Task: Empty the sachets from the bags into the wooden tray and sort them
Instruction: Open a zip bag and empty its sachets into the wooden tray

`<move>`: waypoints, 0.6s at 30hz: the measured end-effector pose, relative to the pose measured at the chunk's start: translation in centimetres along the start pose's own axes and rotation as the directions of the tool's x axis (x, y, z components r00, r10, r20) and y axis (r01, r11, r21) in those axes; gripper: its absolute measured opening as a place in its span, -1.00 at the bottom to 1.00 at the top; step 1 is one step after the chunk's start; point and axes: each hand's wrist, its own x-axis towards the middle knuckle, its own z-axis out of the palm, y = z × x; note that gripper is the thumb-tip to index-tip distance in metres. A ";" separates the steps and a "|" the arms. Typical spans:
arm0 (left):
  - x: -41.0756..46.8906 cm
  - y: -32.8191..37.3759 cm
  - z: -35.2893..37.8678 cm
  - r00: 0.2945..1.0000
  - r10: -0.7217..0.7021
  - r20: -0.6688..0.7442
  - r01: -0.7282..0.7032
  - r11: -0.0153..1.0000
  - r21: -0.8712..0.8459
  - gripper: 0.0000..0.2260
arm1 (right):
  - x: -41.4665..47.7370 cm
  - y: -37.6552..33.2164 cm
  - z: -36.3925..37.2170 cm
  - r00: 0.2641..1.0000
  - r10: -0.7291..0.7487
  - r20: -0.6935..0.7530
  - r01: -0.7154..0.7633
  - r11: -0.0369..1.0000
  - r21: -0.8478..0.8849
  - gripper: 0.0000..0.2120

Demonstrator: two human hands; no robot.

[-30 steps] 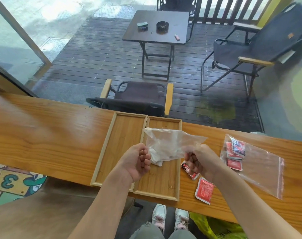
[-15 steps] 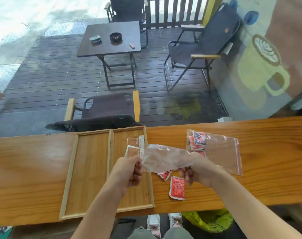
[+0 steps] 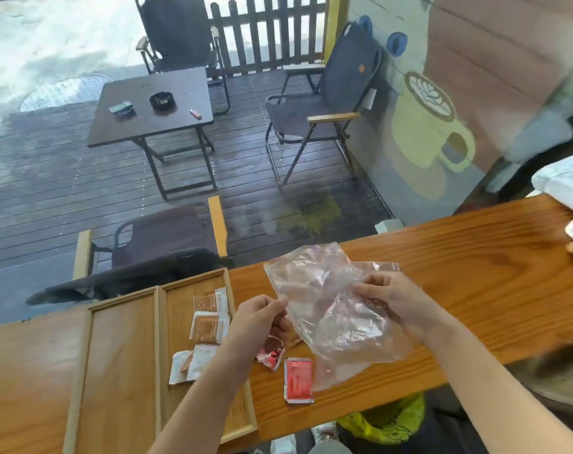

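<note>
A wooden tray (image 3: 157,355) with two compartments lies on the counter at the left. Its right compartment holds brown and white sachets (image 3: 206,329); its left compartment is bare. Two red sachets (image 3: 298,380) lie on the counter just right of the tray. I hold a crumpled clear bag (image 3: 327,290) above the counter, to the right of the tray. My right hand (image 3: 393,299) grips its right side, and my left hand (image 3: 259,319) pinches its left edge. More clear plastic shows under it on the counter; what it holds is hidden.
The long wooden counter (image 3: 475,273) runs right, where white objects (image 3: 566,181) sit at the far edge. Behind the glass stand a dark table (image 3: 154,106) and folding chairs (image 3: 314,116). A yellow-green bag (image 3: 386,421) lies on the floor below.
The clear bag has moved right, off the tray and up over the counter. Brown and white sachets now lie uncovered in the right compartment. My view has swung right.
</note>
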 end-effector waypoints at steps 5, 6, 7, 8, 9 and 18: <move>2.7 -0.1 3.8 0.991 0.113 0.065 -0.121 0.982 0.144 -0.84 | -1.2 1.4 -5.1 0.967 -0.074 -0.245 0.085 0.996 0.037 -0.91; 3.2 -0.5 4.3 0.987 0.147 0.059 -0.156 0.964 0.215 -0.86 | -1.4 1.9 -6.1 0.950 -0.081 -0.300 0.094 0.995 0.029 -0.91; 3.8 -0.9 4.7 0.981 0.187 0.053 -0.194 0.933 0.302 -0.87 | -1.7 2.6 -7.2 0.933 -0.081 -0.350 0.096 0.995 0.025 -0.91; 4.3 -1.5 5.0 0.972 0.231 0.046 -0.230 0.891 0.392 -0.88 | -1.9 3.3 -8.2 0.916 -0.075 -0.394 0.094 0.995 0.027 -0.91; 4.8 -2.2 5.2 0.961 0.274 0.038 -0.259 0.840 0.477 -0.87 | -2.2 4.1 -9.3 0.900 -0.067 -0.430 0.090 0.995 0.033 -0.90; 7.3 -10.2 4.5 0.938 0.345 -0.021 -0.114 0.366 0.924 -0.40 | -2.6 11.1 -15.2 0.733 0.097 -0.673 -0.162 0.986 -0.033 -0.83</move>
